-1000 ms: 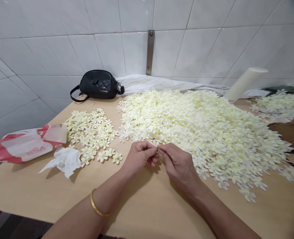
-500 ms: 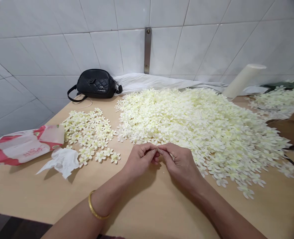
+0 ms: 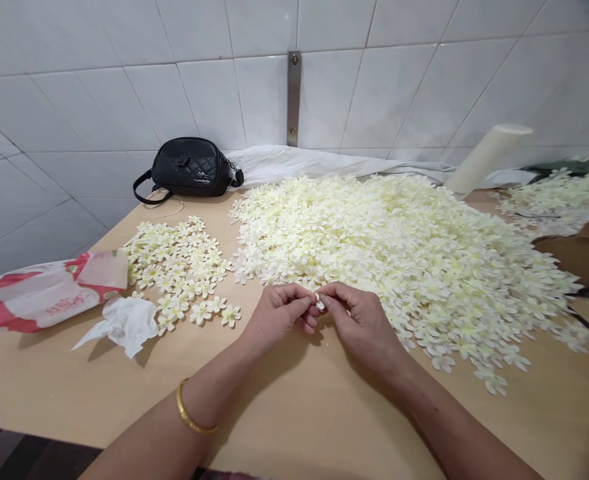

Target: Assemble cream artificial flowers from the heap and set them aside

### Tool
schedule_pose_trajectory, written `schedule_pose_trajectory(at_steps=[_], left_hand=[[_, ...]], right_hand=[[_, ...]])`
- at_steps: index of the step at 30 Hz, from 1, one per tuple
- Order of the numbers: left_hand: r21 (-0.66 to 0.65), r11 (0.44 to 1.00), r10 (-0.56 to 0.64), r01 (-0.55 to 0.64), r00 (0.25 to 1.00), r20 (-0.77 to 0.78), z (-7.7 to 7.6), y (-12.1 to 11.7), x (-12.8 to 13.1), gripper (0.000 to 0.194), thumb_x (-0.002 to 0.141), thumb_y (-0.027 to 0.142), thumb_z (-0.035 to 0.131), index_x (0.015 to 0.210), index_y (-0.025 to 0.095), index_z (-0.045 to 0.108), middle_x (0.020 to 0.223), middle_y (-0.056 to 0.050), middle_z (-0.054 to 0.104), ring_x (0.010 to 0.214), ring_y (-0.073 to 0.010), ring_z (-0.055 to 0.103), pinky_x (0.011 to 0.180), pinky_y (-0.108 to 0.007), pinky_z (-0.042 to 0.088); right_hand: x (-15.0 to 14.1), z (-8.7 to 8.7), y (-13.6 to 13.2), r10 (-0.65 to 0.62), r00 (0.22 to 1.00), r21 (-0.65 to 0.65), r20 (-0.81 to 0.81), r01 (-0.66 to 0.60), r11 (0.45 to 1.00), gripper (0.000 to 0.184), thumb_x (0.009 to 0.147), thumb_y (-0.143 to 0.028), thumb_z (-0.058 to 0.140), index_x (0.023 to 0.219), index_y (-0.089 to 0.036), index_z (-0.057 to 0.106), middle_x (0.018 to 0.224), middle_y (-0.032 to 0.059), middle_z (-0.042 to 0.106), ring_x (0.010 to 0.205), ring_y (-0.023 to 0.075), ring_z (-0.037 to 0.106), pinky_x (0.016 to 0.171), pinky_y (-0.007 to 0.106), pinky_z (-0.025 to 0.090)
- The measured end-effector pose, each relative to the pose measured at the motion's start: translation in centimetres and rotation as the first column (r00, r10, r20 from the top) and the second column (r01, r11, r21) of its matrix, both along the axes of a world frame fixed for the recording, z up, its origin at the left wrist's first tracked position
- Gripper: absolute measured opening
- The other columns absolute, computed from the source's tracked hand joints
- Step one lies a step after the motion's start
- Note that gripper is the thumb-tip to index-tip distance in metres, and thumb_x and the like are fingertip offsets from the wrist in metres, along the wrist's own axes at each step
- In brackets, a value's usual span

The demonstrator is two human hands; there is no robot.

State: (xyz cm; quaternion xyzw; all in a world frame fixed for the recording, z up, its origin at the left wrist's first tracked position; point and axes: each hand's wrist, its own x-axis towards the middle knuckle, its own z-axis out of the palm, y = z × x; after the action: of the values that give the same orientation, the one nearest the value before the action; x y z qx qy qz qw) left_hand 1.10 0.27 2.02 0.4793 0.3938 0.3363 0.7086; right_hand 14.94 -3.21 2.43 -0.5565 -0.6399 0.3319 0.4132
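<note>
In the head view, just below centre frame, the left hand and right hand clamp thumbs and forefingers on one small, white, petal-like piece. It looks thin — a slack pinch could drop it, a hard one crease it.

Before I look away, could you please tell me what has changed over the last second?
A small white piece now shows between the fingertips of the left hand and right hand, barely visible before. The flower pile and black bag stayed put.
</note>
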Motion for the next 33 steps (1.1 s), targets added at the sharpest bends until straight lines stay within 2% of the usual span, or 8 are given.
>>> schedule_pose_trajectory(at_steps=[4, 9, 11, 17, 22, 27, 29, 33], left_hand=[[0.012, 1.0, 0.012, -0.012, 1.0, -0.022, 0.29, -0.02, 0.03, 0.017, 0.067, 0.027, 0.061, 0.065, 0.01, 0.06, 0.056, -0.003, 0.058, 0.045, -0.0087, 0.052, 0.049, -0.024, 0.044], [0.006, 1.0, 0.023, -0.022, 0.999, -0.044, 0.51, -0.18, 0.07, 0.02, 0.065, 0.029, 0.062, 0.062, 0.01, 0.059, 0.053, -0.003, 0.057, 0.045, -0.009, 0.051, 0.049, -0.024, 0.045], [0.008, 1.0, 0.015, -0.015, 0.999, -0.029, 0.39, -0.15, 0.03, 0.019, 0.066, 0.028, 0.061, 0.062, 0.009, 0.059, 0.054, -0.003, 0.057, 0.045, -0.0088, 0.051, 0.049, -0.024, 0.045], [0.012, 1.0, -0.02, 0.02, 0.999, -0.033, -0.02, 0.13, -0.07, 0.019, 0.068, 0.028, 0.06, 0.065, 0.009, 0.059, 0.056, -0.004, 0.058, 0.045, -0.0088, 0.053, 0.05, -0.024, 0.045], [0.028, 0.999, -0.028, 0.029, 0.999, -0.046, 0.26, 0.12, -0.02, 0.02, 0.066, 0.03, 0.061, 0.064, 0.01, 0.059, 0.055, -0.003, 0.057, 0.045, -0.0084, 0.051, 0.049, -0.023, 0.043], [0.08, 0.997, 0.028, -0.02, 0.994, -0.106, 0.58, -0.14, 0.12, 0.016, 0.066, 0.027, 0.058, 0.059, 0.012, 0.056, 0.052, -0.001, 0.055, 0.044, -0.0075, 0.048, 0.046, -0.021, 0.04], [0.091, 0.995, 0.059, -0.047, 0.99, -0.126, 0.67, -0.2, 0.17, 0.015, 0.067, 0.025, 0.056, 0.059, 0.013, 0.054, 0.051, -0.001, 0.054, 0.043, -0.0071, 0.047, 0.045, -0.02, 0.038], [0.097, 0.99, 0.112, -0.099, 0.984, -0.141, 0.79, -0.1, 0.08, 0.014, 0.068, 0.023, 0.052, 0.058, 0.014, 0.049, 0.051, 0.001, 0.053, 0.04, -0.0067, 0.044, 0.041, -0.02, 0.036]], right_hand=[[-0.12, 0.1, 0.04, 0.002, 1.0, -0.019, -0.027, -0.002, 1.0, 0.022, 0.082, -0.02, 0.041, 0.079, -0.017, 0.062, 0.065, 0.0002, 0.062, 0.062, 0.0127, 0.057, 0.058, 0.023, 0.043], [-0.22, -0.22, -0.03, 0.0, 0.993, 0.083, 0.12, -0.01, 0.996, 0.023, 0.082, -0.017, 0.039, 0.07, -0.016, 0.059, 0.065, 0.0004, 0.059, 0.06, 0.012, 0.055, 0.058, 0.023, 0.041], [-0.17, -0.28, -0.04, 0.0, 0.992, 0.089, 0.128, -0.012, 0.996, 0.022, 0.082, -0.017, 0.04, 0.07, -0.016, 0.059, 0.066, 0.0004, 0.06, 0.061, 0.0119, 0.055, 0.058, 0.023, 0.041], [0.03, 0.01, 0.04, 0.014, 1.0, -0.003, -0.014, -0.014, 1.0, 0.022, 0.082, -0.019, 0.041, 0.073, -0.016, 0.061, 0.063, -0.0001, 0.062, 0.061, 0.0123, 0.057, 0.059, 0.024, 0.043], [0.17, -0.22, 0.19, 0.023, 0.993, -0.071, -0.114, -0.031, 0.997, 0.021, 0.082, -0.022, 0.041, 0.075, -0.016, 0.06, 0.064, 0.001, 0.06, 0.063, 0.0132, 0.056, 0.06, 0.025, 0.044], [-0.07, -0.42, 0.23, 0.026, 0.986, -0.082, -0.166, -0.041, 0.996, 0.019, 0.082, -0.023, 0.043, 0.073, -0.016, 0.058, 0.064, 0.0003, 0.057, 0.065, 0.0133, 0.055, 0.063, 0.026, 0.044], [-0.11, -0.4, 0.27, -0.004, 0.974, -0.092, -0.227, -0.017, 0.996, 0.016, 0.081, -0.024, 0.044, 0.074, -0.016, 0.056, 0.065, 0.0, 0.057, 0.066, 0.0131, 0.056, 0.062, 0.025, 0.044], [0.65, -0.45, 0.75, -0.146, 0.932, -0.118, -0.331, 0.113, 0.987, 0.014, 0.078, -0.029, 0.051, 0.075, -0.016, 0.053, 0.063, -0.0003, 0.056, 0.063, 0.0131, 0.057, 0.058, 0.024, 0.045]])
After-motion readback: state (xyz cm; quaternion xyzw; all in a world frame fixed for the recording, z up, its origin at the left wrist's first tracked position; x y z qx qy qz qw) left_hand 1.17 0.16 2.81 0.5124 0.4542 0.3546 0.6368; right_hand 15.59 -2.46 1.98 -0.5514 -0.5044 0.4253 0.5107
